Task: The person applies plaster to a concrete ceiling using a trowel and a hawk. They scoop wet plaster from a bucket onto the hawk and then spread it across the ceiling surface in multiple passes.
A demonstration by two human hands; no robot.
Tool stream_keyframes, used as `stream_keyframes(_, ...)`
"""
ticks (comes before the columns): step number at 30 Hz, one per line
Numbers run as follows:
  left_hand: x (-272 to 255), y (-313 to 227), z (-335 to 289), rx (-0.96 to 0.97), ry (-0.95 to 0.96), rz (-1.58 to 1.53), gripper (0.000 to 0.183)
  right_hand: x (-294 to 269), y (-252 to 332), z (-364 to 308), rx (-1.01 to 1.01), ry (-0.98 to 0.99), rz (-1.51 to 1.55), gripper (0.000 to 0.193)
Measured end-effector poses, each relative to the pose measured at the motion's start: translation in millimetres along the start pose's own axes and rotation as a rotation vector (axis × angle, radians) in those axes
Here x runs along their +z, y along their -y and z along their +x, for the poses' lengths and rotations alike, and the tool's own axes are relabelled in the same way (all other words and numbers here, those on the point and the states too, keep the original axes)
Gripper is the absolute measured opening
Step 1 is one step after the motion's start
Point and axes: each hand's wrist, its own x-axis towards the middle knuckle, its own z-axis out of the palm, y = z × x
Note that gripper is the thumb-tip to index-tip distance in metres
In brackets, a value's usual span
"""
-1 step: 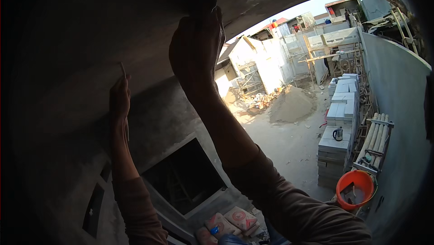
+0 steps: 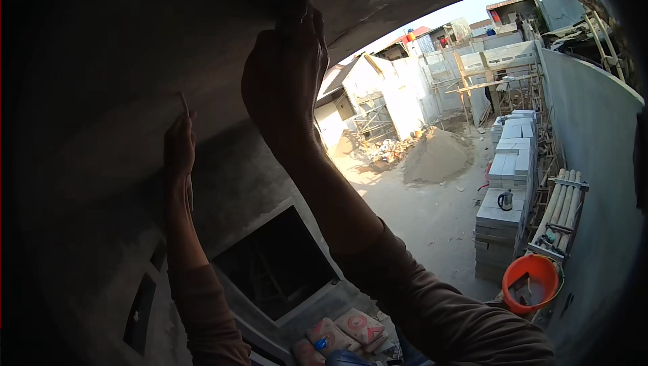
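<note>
Both my arms reach up toward a dim grey ceiling (image 2: 391, 1). My right hand (image 2: 287, 79) is raised against it, fingers curled closed around something dark that I cannot make out. Lower and to the left, my left hand (image 2: 179, 146) is closed on a thin stick-like tool (image 2: 183, 103). Its slim end sticks up above the fingers, and a narrow length shows below the hand along the wrist. Deep shadow hides most detail of both hands.
Below are an orange bucket (image 2: 516, 303) with grey contents, stacked pale blocks (image 2: 499, 212) with a kettle (image 2: 505, 200) on top, and bundled poles (image 2: 559, 211). A sand pile (image 2: 439, 157) lies farther off. Printed sacks (image 2: 358, 327) sit beneath a dark wall opening (image 2: 277, 265).
My right hand has shifted a little left along the ceiling, its forearm following. The left hand and its thin tool stay in nearly the same place.
</note>
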Motion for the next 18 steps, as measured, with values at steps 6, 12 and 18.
stream_keyframes(6, 0, 0, -1, -0.096, -0.02, -0.001, 0.044, -9, 35, -49, 0.106, 0.417, 0.13, 0.076)
stream_keyframes(12, -1, 2, -1, -0.036, 0.016, -0.04, 0.044, -3, -18, -56, 0.223, 0.252, -0.01, 0.082)
stream_keyframes(18, 0, 16, 8, 0.02, -0.008, 0.019, 0.042, 84, -28, -29, -0.059, -0.04, -0.223, 0.081)
